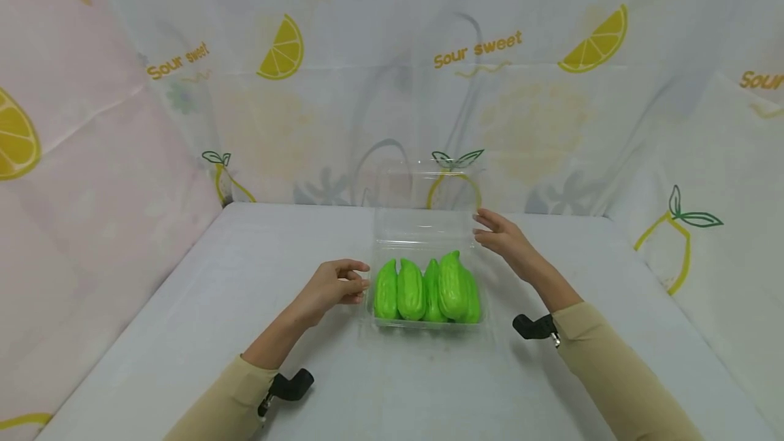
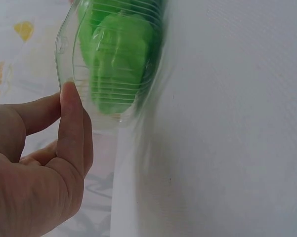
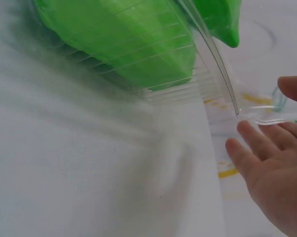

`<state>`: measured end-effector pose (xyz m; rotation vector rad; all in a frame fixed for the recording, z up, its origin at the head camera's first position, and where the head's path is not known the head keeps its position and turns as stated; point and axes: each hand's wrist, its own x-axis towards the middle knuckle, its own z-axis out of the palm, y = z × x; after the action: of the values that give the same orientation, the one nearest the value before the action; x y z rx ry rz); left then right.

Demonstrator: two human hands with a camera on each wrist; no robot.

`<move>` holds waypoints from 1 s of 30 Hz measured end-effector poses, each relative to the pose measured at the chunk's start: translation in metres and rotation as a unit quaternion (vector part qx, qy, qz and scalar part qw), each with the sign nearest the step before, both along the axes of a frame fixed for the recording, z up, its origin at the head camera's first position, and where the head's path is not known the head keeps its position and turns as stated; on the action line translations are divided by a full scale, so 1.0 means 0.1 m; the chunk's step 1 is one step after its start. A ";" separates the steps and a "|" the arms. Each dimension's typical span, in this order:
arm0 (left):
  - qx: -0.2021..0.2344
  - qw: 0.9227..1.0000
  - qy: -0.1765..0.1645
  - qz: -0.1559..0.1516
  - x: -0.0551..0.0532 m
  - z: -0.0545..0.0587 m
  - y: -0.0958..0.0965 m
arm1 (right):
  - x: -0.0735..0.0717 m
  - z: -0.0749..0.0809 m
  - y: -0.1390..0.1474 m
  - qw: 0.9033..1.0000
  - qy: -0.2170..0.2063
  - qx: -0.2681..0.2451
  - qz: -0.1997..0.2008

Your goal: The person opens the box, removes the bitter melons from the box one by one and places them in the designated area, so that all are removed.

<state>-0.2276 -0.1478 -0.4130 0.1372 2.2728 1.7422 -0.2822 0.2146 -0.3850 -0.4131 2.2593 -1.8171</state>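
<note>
A clear plastic clamshell box [image 1: 429, 325] rests on the white table with its transparent lid [image 1: 422, 226] raised at the back. Several glossy, bright green, ridged pepper-like pieces [image 1: 411, 291] stand side by side in its base. My left hand [image 1: 327, 288] is at the box's left side. In the left wrist view, the left thumb and finger pinch the rim [image 2: 59, 59]. On the far right, my right hand [image 1: 505, 240] is beside the lid's edge, its fingers extended. The right wrist view shows the lid edge [image 3: 269, 118] between that hand's thumb and fingers; whether they touch it is unclear.
The white table [image 1: 275, 237] meets a fabric backdrop [image 1: 367, 107] printed with lemons at the back. Similar cloth hangs at left and right. A black wrist camera mount [image 1: 292, 385] sits at the left sleeve and another camera mount [image 1: 531, 327] at the right.
</note>
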 end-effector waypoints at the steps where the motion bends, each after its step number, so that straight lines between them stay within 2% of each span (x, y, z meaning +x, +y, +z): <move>1: 0.000 1.000 0.001 -0.001 0.00 0.00 0.00 | 0.00 -0.01 0.00 1.000 -0.002 -0.002 -0.001; 13: 0.000 1.000 0.002 0.003 0.01 0.01 0.00 | -0.03 -0.15 -0.03 0.998 -0.049 -0.017 -0.022; 20: 0.002 1.000 0.000 0.000 0.03 0.02 0.00 | -0.01 -0.16 -0.04 0.998 -0.050 -0.021 -0.021; 30: -0.009 1.000 -0.001 -0.001 0.06 0.01 -0.02 | 0.01 -0.22 -0.07 0.996 -0.081 -0.022 -0.033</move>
<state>-0.2216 -0.1503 -0.4123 0.1340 2.2853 1.7181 -0.2811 0.2071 -0.4075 -0.1925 2.1514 -1.8631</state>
